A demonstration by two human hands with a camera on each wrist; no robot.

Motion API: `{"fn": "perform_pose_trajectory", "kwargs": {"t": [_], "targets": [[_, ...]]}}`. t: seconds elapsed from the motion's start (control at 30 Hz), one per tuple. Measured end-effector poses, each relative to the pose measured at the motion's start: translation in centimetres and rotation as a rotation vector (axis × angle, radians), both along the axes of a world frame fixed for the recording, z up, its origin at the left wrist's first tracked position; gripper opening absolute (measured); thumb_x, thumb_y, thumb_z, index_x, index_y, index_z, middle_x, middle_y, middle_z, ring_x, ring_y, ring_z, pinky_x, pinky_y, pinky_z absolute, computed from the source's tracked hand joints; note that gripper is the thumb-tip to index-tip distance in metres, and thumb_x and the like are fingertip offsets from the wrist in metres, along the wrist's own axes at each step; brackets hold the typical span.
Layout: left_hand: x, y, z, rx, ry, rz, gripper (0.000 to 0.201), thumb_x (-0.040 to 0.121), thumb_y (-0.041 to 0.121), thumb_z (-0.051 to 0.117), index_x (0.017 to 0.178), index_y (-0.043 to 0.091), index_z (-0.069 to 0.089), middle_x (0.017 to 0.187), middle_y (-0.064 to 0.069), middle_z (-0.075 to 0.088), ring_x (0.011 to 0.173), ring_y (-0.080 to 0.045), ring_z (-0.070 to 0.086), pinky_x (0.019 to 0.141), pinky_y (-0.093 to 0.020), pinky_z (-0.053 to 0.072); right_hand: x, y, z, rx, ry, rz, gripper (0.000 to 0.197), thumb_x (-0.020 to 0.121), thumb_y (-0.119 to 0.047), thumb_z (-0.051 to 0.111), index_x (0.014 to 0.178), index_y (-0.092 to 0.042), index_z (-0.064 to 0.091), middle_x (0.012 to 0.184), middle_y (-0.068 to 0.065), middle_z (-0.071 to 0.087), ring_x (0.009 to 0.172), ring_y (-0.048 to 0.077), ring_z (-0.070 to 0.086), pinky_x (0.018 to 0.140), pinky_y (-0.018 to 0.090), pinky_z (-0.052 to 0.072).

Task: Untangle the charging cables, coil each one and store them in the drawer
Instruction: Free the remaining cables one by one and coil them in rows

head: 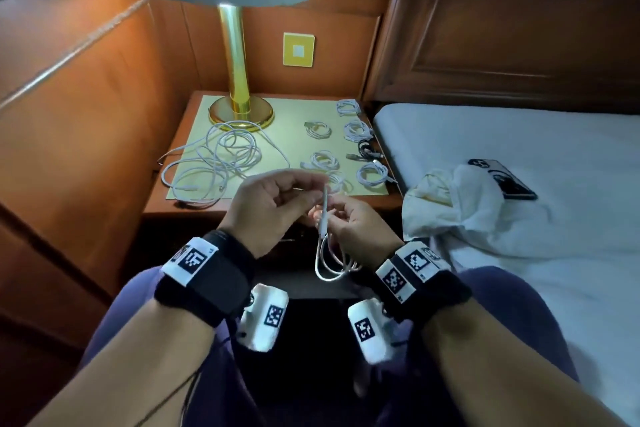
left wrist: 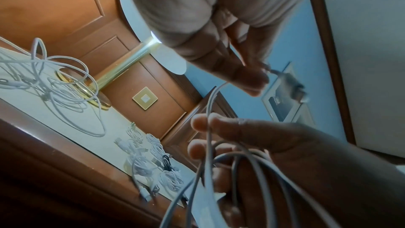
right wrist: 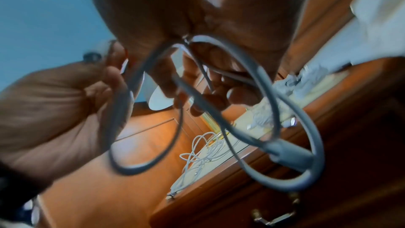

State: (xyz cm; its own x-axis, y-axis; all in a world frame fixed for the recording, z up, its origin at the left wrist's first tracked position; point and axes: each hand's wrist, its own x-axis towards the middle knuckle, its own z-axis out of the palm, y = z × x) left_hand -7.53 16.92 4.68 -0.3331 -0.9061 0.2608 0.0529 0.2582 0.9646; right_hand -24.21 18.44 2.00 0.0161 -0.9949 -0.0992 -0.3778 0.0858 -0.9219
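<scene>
nightstand [head: 194, 107] behind | left hand [head: 273, 208] raised, pinching white cable [head: 325, 218] | right hand [head: 360, 222] gripping its hanging loops

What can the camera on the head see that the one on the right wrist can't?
Only the head view shows the bed with a phone on it, and one black coil among the white ones. Only the right wrist view shows the drawer handle. Both show the left hand and right hand holding the white cable, and the tangled cables.
</scene>
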Motion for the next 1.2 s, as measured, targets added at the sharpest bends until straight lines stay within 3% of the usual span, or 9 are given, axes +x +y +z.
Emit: {"fn": "perform_pose_trajectory", "kwargs": {"t": [0.07,0.27,0.4,0.5,0.67,0.8,0.93,1.1,1.2], "targets": [[-0.8,0.4,-0.2,-0.023,-0.028,0.059,0.026,0.089,-0.005,0.067,0.096,0.018,0.075,0.086,0.004,0.078,0.073,-0.009,0.072,0.066,-0.02,0.057,-0.7,1.1,0.4,-0.05,0.114,0.071,0.016,0.09,-0.03,0.063,0.096,-0.018,0.072,0.092,0.008,0.074,0.083,0.026,0.068,0.081,0.043,0.054],[-3.3,0.9,-1.2,-0.356,-0.324,0.142,0.014,0.086,0.005,0.074,0.089,0.018,0.072,0.092,0.005,0.056,0.083,-0.003,0.057,0.077,-0.014,0.045,-2.5,3.6,-0.8,-0.011,0.087,0.121,0.008,0.091,-0.027,0.068,0.087,-0.02,0.069,0.094,0.011,0.073,0.074,0.013,0.061,0.076,0.036,0.052],[-4.0,0.6,-1.4,-0.22,-0.198,0.121,0.021,0.096,0.002,0.061,0.092,0.023,0.061,0.083,0.011,0.061,0.071,-0.009,0.063,0.069,-0.025,0.052,-3.5,3.2,-1.2,-0.005,0.129,0.137,0.011,0.091,-0.035,0.064,0.098,-0.042,0.064,0.104,-0.004,0.066,0.086,0.01,0.065,0.085,0.033,0.055],[-3.7,0.2,-1.5,-0.099,-0.116,0.183,0.021,0.096,0.007,0.063,0.089,0.027,0.064,0.076,0.003,0.059,0.052,-0.014,0.053,0.053,-0.033,0.052,-4.4,2.2,-0.4,0.021,0.281,0.108,0.022,0.09,-0.044,0.06,0.111,-0.038,0.062,0.103,-0.008,0.063,0.086,0.009,0.067,0.09,0.035,0.055],[-3.7,-0.6,-2.3,-0.114,-0.188,0.26,0.016,0.088,0.012,0.074,0.085,0.028,0.074,0.08,0.013,0.069,0.069,-0.007,0.061,0.066,-0.017,0.049,-6.3,1.2,0.5,0.029,0.561,0.11,0.016,0.096,-0.04,0.056,0.103,-0.029,0.066,0.088,-0.011,0.067,0.084,0.006,0.063,0.075,0.024,0.048],[-4.4,-1.1,-2.8,-0.123,-0.225,0.239,0.009,0.086,0.009,0.076,0.086,0.018,0.077,0.079,0.017,0.072,0.069,-0.001,0.062,0.073,-0.012,0.048,-7.2,-0.3,0.6,-0.052,0.48,0.009,0.026,0.102,-0.034,0.048,0.093,-0.021,0.069,0.088,-0.005,0.07,0.086,0.014,0.064,0.077,0.031,0.049],[-4.9,-2.1,-3.4,-0.253,-0.293,0.23,0.013,0.087,0.003,0.073,0.091,0.015,0.078,0.087,0.01,0.075,0.084,-0.008,0.069,0.08,-0.011,0.047,-7.5,-1.4,1.5,0.03,0.074,-0.027,0.04,0.103,-0.045,0.042,0.093,-0.021,0.072,0.091,-0.001,0.074,0.088,0.014,0.069,0.074,0.024,0.048],[-5.1,-3.4,-3.8,-0.29,-0.317,0.15,0.016,0.088,0.001,0.072,0.095,0.014,0.079,0.091,0.009,0.076,0.092,-0.009,0.07,0.086,-0.017,0.05,-7.6,-1.9,0.8,0.029,0.081,0.115,0.021,0.098,-0.04,0.058,0.098,-0.025,0.073,0.083,-0.011,0.07,0.078,0.005,0.064,0.069,0.02,0.045],[-5.4,-3.7,-4.2,-0.249,-0.293,0.122,0.016,0.088,0.001,0.072,0.095,0.014,0.078,0.089,0.008,0.076,0.087,-0.011,0.071,0.084,-0.022,0.053,-7.7,-2.1,1.0,0.014,0.067,0.146,0.024,0.103,-0.029,0.053,0.09,-0.018,0.07,0.084,0.007,0.07,0.072,0.022,0.062,0.067,0.026,0.046]]}}
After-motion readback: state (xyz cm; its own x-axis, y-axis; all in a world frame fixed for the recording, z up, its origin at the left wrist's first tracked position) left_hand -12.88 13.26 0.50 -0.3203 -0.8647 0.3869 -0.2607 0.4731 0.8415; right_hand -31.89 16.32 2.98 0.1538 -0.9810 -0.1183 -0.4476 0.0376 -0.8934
